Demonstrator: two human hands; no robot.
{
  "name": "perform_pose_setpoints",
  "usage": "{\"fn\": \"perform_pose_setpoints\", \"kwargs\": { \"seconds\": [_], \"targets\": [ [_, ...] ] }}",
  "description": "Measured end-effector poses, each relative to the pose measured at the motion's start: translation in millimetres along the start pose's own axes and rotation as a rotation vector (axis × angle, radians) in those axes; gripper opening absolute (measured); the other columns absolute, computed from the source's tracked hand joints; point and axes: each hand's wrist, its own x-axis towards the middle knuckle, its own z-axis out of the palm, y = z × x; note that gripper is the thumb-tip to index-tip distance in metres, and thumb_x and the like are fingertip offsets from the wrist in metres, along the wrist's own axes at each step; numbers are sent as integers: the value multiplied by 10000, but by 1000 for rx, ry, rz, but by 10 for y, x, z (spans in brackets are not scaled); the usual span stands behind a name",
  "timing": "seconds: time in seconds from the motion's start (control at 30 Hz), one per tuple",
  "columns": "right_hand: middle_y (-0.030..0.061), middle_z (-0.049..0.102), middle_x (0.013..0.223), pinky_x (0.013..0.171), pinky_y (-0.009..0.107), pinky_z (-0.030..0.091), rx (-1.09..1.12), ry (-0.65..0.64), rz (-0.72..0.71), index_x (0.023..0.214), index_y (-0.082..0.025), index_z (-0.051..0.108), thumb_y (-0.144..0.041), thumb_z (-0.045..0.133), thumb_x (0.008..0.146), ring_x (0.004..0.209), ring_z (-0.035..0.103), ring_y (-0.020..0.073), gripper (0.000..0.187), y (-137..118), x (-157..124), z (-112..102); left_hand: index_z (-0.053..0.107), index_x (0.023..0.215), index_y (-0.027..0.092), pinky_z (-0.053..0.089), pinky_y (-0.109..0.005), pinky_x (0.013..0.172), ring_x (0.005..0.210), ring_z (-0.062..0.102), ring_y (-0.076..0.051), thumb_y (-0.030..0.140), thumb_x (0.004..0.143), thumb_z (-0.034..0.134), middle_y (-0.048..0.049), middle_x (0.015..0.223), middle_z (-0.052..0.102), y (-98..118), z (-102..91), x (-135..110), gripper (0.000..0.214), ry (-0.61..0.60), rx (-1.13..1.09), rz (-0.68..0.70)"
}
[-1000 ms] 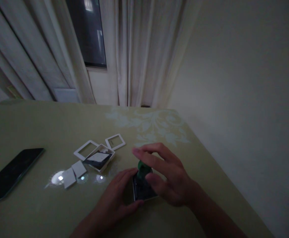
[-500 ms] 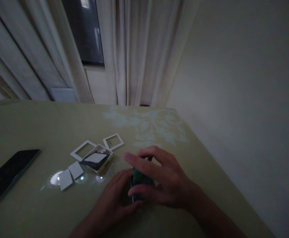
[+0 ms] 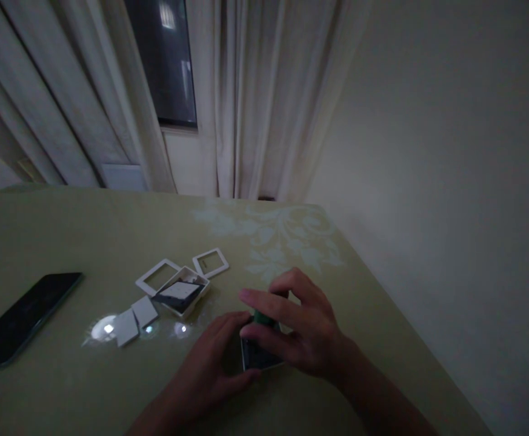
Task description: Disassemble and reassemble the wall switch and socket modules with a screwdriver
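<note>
Left hand (image 3: 214, 357) braces the dark square piece (image 3: 256, 356) on the table (image 3: 86, 233).
It grips opposite edges, probably to prevent turning; right hand (image 3: 309, 330) pinches the green object (image 3: 263, 318) over it, contact unclear.

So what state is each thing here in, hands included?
Left hand: thumb and fingers against the dark-faced square.
Right hand: curled around the green object.
Green object: mostly hidden.
Dark-faced square: flat, partly covered.
White box: open, dark plate askew across it.
Larger white frame: open-centred, partly hidden.
Smaller white frame: flat, open-centred.
White tiles: flat, side by side.
Dark slab: flat, dark face up.
Curtains: parted, dark window showing between.
</note>
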Motion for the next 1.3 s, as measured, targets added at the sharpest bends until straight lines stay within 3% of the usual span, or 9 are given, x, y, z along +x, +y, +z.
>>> {"fn": "perform_pose_setpoints", "kwargs": {
  "seconds": [0.13, 0.27, 0.4, 0.57, 0.67, 0.8, 1.07, 1.17, 1.3],
  "targets": [
    [147, 682, 1393, 1054, 411, 598, 143, -145, 2, 1600, -184, 530, -251, 456, 1134, 1266, 669, 238, 476, -11, 11, -11, 526, 1466, 420, 610, -527, 1099, 1300, 702, -366, 401, 819, 902, -37, 1443, 715, -11, 19, 5, 749, -2, 0, -5],
    [72, 714, 1061, 872, 347, 628, -14, 14, -14, 1452, -231, 689, -316, 702, 1052, 983, 696, 208, 409, 11, -3, -3, 541, 1471, 418, 610, -533, 1093, 1300, 703, -372, 388, 825, 894, -39, 1447, 715, 16, 3, 10, 736, 11, -10, -7],
    [146, 689, 1397, 1027, 409, 613, 117, -103, -12, 1592, -178, 542, -202, 484, 1089, 1247, 680, 242, 506, 22, -14, 15, 557, 1457, 419, 616, -531, 1085, 1312, 699, -395, 373, 808, 889, -37, 1429, 724, 56, -36, 23, 730, 3, -22, -12],
    [92, 710, 1063, 871, 369, 632, -48, 92, -48, 1362, -193, 745, -287, 730, 1008, 981, 695, 224, 367, 26, -37, 42, 557, 1456, 456, 625, -534, 1062, 1258, 724, -396, 358, 805, 876, -19, 1409, 737, 38, -21, 11, 731, 19, -23, -20],
    [165, 691, 1344, 986, 411, 624, 74, -60, -49, 1506, -149, 636, -239, 560, 1065, 1208, 684, 260, 456, 26, -34, 34, 548, 1457, 450, 606, -520, 1097, 1302, 695, -386, 369, 810, 878, -16, 1438, 721, 18, -3, -1, 731, -8, -45, -31],
    [98, 714, 1129, 880, 370, 640, -1, 31, -35, 1433, -223, 707, -303, 691, 1043, 1023, 701, 224, 398, 21, -42, 32, 531, 1468, 452, 596, -533, 1109, 1309, 688, -380, 371, 836, 860, -14, 1452, 705, 12, -4, -6, 717, -10, -48, -33],
    [122, 738, 1259, 1026, 419, 608, 26, -29, -33, 1520, -201, 623, -275, 637, 1077, 1165, 700, 245, 449, -12, 13, -12, 542, 1471, 440, 591, -544, 1122, 1322, 681, -393, 368, 831, 872, -28, 1449, 710, 49, -28, -2, 724, -16, -24, -28],
    [156, 639, 1512, 1161, 434, 547, 148, -159, -19, 1618, -155, 499, -197, 470, 1105, 1390, 614, 249, 516, -30, 29, -13, 558, 1453, 417, 582, -566, 1133, 1330, 674, -401, 389, 841, 875, -43, 1453, 707, 45, -22, -4, 690, -36, -24, -49],
    [93, 746, 1187, 966, 372, 642, 45, -13, 8, 1482, -240, 669, -284, 672, 1071, 1094, 723, 220, 413, -32, 3, 2, 559, 1440, 429, 607, -538, 1100, 1302, 697, -397, 390, 835, 877, -26, 1414, 725, 8, 3, -21, 684, -1, -22, -37]
  ]
}}
